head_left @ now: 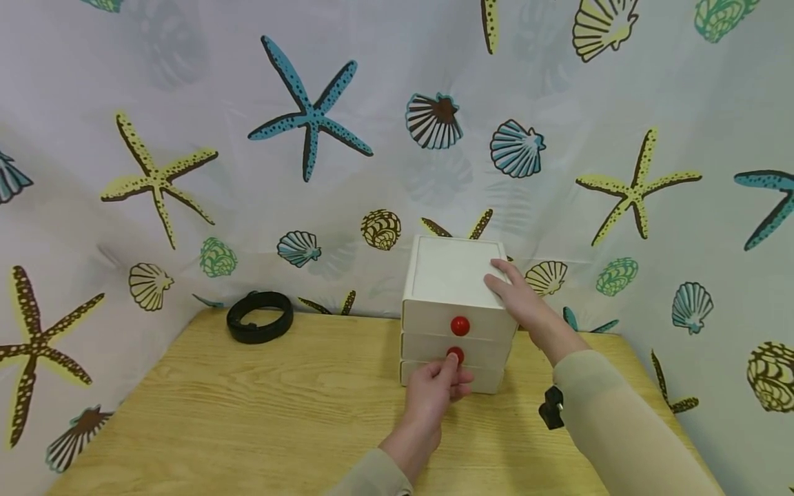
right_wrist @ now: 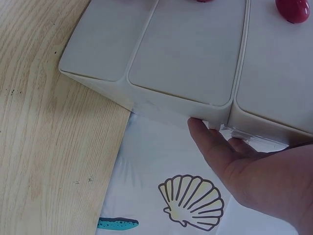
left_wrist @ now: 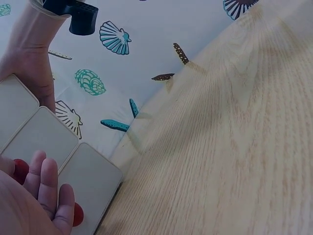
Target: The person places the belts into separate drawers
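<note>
A white three-drawer box [head_left: 455, 269] stands on the table, its drawer fronts nearly flush, with a round red knob [head_left: 460, 326] on the top one. My left hand [head_left: 431, 389] is in front of it and pinches the middle drawer's red knob [head_left: 455, 354] between thumb and forefinger; its other fingers are loosely bent. Below those fingers the bottom drawer's red knob [left_wrist: 78, 214] partly shows in the left wrist view. My right hand [head_left: 524, 297] rests against the box at its upper right edge, two digits lying over the top. Other right fingers [right_wrist: 210, 142] touch the box's side.
On the wooden table [head_left: 279, 413] a black ring-shaped object [head_left: 260, 317] lies at the back left. A white curtain [head_left: 347, 200] with starfish and shells hangs close behind the box and along both sides. A small black device [head_left: 551, 408] hangs at my right wrist.
</note>
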`<state>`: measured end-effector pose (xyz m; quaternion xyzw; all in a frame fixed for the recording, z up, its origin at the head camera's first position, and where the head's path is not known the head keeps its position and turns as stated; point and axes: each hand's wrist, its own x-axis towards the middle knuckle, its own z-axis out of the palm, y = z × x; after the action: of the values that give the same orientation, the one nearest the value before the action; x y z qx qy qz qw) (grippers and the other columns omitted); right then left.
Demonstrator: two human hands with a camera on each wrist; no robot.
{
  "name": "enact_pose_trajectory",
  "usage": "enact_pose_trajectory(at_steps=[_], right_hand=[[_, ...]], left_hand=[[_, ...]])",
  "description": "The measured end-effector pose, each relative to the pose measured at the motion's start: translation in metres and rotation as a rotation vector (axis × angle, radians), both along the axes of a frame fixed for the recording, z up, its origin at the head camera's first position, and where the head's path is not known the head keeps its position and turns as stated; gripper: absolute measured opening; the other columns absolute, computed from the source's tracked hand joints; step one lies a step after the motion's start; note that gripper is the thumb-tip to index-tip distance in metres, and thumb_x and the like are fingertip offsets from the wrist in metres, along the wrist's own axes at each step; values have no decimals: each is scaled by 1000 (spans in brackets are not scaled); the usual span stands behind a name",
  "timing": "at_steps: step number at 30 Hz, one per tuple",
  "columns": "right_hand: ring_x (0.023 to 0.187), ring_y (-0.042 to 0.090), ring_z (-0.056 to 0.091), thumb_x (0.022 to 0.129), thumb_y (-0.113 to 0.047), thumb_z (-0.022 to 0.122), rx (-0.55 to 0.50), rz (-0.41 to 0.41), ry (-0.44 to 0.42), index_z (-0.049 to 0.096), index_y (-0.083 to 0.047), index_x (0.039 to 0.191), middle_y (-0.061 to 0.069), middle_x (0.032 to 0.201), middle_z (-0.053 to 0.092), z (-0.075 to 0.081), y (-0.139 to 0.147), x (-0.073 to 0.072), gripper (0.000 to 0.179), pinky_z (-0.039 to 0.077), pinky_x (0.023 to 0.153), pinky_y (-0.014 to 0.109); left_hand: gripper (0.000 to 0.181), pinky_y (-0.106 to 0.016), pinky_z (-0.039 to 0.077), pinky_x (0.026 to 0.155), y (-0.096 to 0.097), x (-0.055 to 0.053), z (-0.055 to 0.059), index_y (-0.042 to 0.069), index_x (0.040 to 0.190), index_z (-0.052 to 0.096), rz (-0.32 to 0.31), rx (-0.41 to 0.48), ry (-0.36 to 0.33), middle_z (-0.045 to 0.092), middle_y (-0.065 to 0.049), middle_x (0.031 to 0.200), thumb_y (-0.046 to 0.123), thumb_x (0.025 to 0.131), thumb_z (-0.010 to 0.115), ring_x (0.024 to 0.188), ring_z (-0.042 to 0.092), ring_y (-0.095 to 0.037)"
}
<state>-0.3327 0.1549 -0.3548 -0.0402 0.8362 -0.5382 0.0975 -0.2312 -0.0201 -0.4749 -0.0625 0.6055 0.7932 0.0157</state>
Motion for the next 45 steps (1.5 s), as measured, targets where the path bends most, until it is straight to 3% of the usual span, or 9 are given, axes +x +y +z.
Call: enact_pose_trajectory(at_steps=[7,18,24,31,45], right_hand=[[162,48,22,118,-50,44,-1,5,-3,15,-29,178,18,183,4,0,-1,1,70,29,125,70],[162,48,21,118,-50,43,2,-1,-13,15,-30,178,19,183,4,1,0,1,70,29,125,70],[163,48,20,118,-50,43,0,-1,-10,15,-30,178,18,183,4,1,0,1,69,28,126,70],[164,47,16,118,-49,43,-3,-1,-5,15,-30,178,17,184,3,1,-1,0,69,25,126,70],[165,46,15,118,-50,43,-11,1,-6,15,-30,178,16,184,2,1,0,1,69,24,127,70]], left_hand=[[40,-32,62,79,-2,1,-4,-8,115,74,-11,7,-26,81,-10,93,30,116,61,70,72,-13],[42,-32,63,77,-11,14,-8,-7,124,72,-42,-10,-73,81,-12,99,34,114,64,74,73,-14],[42,-33,63,75,-15,16,-17,-6,127,71,-41,-26,-91,82,-13,99,33,114,64,74,73,-15],[38,-35,64,75,-19,16,-26,-4,125,70,-46,-37,-115,81,-13,99,31,115,62,73,72,-14],[44,-37,65,73,-20,12,-32,-8,137,61,-68,-54,-156,81,-13,98,31,116,61,67,70,-13]])
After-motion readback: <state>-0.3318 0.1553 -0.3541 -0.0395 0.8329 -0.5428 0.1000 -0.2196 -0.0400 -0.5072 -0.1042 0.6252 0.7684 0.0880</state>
